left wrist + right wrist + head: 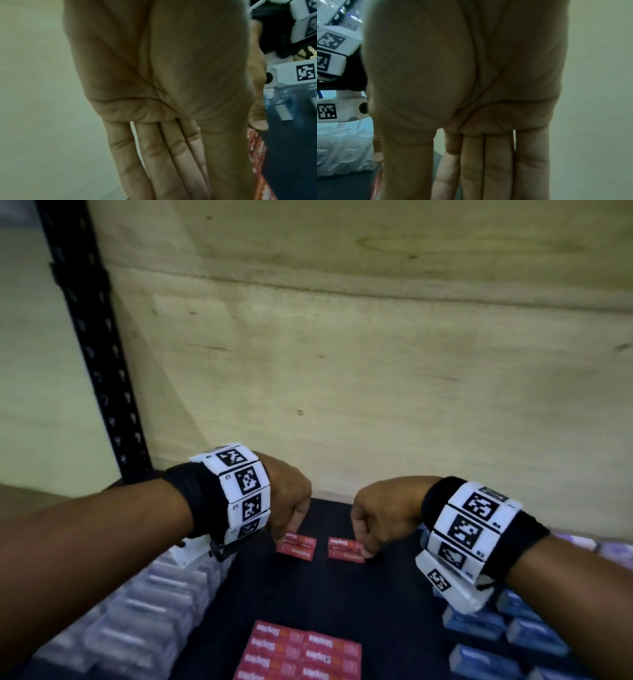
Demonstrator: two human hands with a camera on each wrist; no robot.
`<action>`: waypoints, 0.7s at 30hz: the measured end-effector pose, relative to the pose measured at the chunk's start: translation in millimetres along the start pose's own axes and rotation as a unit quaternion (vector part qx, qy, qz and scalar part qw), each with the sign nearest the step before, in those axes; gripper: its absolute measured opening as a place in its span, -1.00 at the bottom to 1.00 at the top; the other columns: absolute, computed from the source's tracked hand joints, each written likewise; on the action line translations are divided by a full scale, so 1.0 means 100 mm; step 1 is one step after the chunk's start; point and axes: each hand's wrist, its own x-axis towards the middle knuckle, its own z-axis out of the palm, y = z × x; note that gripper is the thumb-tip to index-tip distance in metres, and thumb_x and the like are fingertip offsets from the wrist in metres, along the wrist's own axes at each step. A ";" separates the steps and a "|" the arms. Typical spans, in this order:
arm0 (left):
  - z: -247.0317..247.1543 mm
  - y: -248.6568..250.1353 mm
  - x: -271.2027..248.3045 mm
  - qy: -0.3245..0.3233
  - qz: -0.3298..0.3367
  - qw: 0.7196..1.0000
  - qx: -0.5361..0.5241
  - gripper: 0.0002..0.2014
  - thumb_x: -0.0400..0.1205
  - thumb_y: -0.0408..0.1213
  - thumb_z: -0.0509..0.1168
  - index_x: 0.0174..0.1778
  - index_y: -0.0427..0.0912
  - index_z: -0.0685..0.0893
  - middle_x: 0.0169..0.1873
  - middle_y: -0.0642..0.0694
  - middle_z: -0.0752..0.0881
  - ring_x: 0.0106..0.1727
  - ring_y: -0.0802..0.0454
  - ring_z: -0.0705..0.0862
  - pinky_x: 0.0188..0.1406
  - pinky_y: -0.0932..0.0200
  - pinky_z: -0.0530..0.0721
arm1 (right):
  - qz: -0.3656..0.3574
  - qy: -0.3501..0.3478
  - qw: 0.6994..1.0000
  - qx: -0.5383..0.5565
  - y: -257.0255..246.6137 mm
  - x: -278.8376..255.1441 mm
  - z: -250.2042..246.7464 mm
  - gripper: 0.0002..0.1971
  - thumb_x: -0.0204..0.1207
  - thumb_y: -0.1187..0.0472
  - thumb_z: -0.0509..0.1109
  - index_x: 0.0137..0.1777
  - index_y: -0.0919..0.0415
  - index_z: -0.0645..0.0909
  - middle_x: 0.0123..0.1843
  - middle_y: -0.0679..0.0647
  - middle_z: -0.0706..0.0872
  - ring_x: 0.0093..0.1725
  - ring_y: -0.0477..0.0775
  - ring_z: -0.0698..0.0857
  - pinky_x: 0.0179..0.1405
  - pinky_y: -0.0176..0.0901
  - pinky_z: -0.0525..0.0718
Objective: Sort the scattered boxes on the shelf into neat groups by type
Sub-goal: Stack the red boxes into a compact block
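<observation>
Dark shelf [376,594]; flat-fingered left hand [284,498], right hand [380,518] only thumb-touching left red box [297,547], right red box [344,549], could skew either under thumbs if pushed unevenly.

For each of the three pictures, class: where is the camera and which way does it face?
Head: on the head, facing forward and down at the shelf; shows both forearms, left hand and right hand.
Left wrist: looks along the left palm to straight fingers.
Right wrist: looks along the right palm to straight fingers.
Shared: left wrist and head both show a red staples box.
</observation>
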 end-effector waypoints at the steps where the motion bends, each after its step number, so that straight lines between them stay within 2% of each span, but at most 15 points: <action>1: 0.06 0.02 -0.06 0.000 0.003 1.000 0.000 -0.81 0.51 -0.36 0.51 0.03 -0.11 0.80 -0.37 0.17 0.69 -0.58 0.46 0.58 -0.18 0.30 0.65 | -0.004 -0.004 1.000 0.011 -0.03 -0.06 0.05 -0.95 0.51 0.15 0.54 -0.06 0.01 0.78 0.04 -0.07 0.84 0.08 -0.04 0.75 0.25 -0.03 0.70; 3: 0.17 0.06 -0.20 0.004 0.009 1.000 -0.004 -0.81 0.50 -0.34 0.51 0.02 -0.10 0.80 -0.28 0.10 0.74 -0.47 0.37 0.62 -0.12 0.23 0.67 | -0.012 0.001 1.000 0.020 -0.09 -0.20 0.13 -0.94 0.51 0.13 0.54 -0.04 -0.01 0.78 -0.01 -0.16 0.82 0.05 -0.10 0.73 0.26 -0.06 0.68; 4: 0.23 0.08 -0.27 0.003 0.012 1.000 -0.007 -0.81 0.50 -0.34 0.51 0.02 -0.11 0.80 -0.24 0.06 0.77 -0.39 0.30 0.65 -0.13 0.23 0.67 | -0.016 0.006 1.000 0.021 -0.12 -0.26 0.18 -0.93 0.51 0.12 0.54 -0.03 -0.01 0.78 -0.06 -0.20 0.80 -0.01 -0.15 0.71 0.20 -0.13 0.68; 7: 0.36 0.12 -0.42 0.001 0.015 1.000 -0.010 -0.82 0.49 -0.32 0.51 0.00 -0.11 0.80 -0.11 -0.04 0.84 -0.14 0.09 0.78 -0.06 0.19 0.70 | -0.026 0.008 0.999 0.017 -0.20 -0.42 0.29 -0.92 0.51 0.08 0.54 -0.01 -0.03 0.78 -0.22 -0.27 0.69 -0.20 -0.29 0.59 -0.13 -0.29 0.56; 9: 0.44 0.15 -0.50 0.002 0.012 1.000 -0.007 -0.84 0.49 -0.29 0.52 -0.02 -0.07 0.80 -0.11 -0.01 0.85 -0.03 0.05 0.80 0.02 0.13 0.73 | -0.029 0.006 0.999 0.019 -0.26 -0.51 0.35 -0.92 0.50 0.06 0.55 -0.04 -0.06 0.77 -0.23 -0.27 0.68 -0.21 -0.28 0.59 -0.16 -0.28 0.55; 13: 0.53 0.18 -0.61 -0.003 0.014 1.000 -0.005 -0.85 0.49 -0.26 0.53 -0.04 -0.04 0.80 -0.12 0.02 0.84 -0.03 0.07 0.81 0.02 0.14 0.75 | -0.043 0.007 0.999 0.019 -0.32 -0.64 0.45 -0.91 0.49 0.04 0.56 -0.03 -0.06 0.77 -0.23 -0.26 0.70 -0.22 -0.27 0.61 -0.18 -0.32 0.53; 15: 0.56 0.20 -0.65 -0.009 0.017 1.000 -0.007 -0.83 0.49 -0.24 0.53 -0.02 -0.03 0.80 -0.12 0.04 0.84 -0.01 0.08 0.80 0.01 0.16 0.74 | -0.048 0.009 0.999 0.017 -0.34 -0.70 0.48 -0.85 0.48 0.02 0.56 0.01 -0.02 0.77 -0.19 -0.23 0.72 -0.18 -0.23 0.63 -0.12 -0.31 0.57; 17: 0.58 0.21 -0.70 -0.012 0.021 1.000 -0.011 -0.81 0.50 -0.24 0.52 0.02 -0.04 0.79 -0.09 0.04 0.84 -0.01 0.09 0.79 -0.13 0.23 0.72 | -0.046 0.005 0.999 0.017 -0.36 -0.74 0.50 -0.81 0.49 0.01 0.56 0.07 -0.01 0.77 -0.15 -0.23 0.72 -0.14 -0.20 0.63 -0.05 -0.27 0.59; 19: 0.58 0.23 -0.74 -0.014 0.024 1.000 -0.012 -0.78 0.52 -0.28 0.50 0.08 -0.07 0.78 -0.07 0.03 0.83 -0.06 0.14 0.76 -0.31 0.36 0.60 | -0.048 -0.001 0.999 0.016 -0.38 -0.77 0.52 -0.79 0.49 0.00 0.55 0.10 -0.01 0.76 -0.14 -0.24 0.72 -0.14 -0.22 0.63 -0.03 -0.25 0.58; 21: 0.58 0.23 -0.77 -0.021 0.029 0.999 -0.006 -0.72 0.54 -0.33 0.48 0.17 -0.08 0.74 -0.05 0.06 0.80 -0.08 0.22 0.68 -0.29 0.41 0.54 | -0.053 -0.008 0.998 0.020 -0.38 -0.81 0.52 -0.76 0.52 0.02 0.54 0.16 -0.02 0.75 -0.04 -0.19 0.77 -0.06 -0.18 0.67 0.05 -0.23 0.61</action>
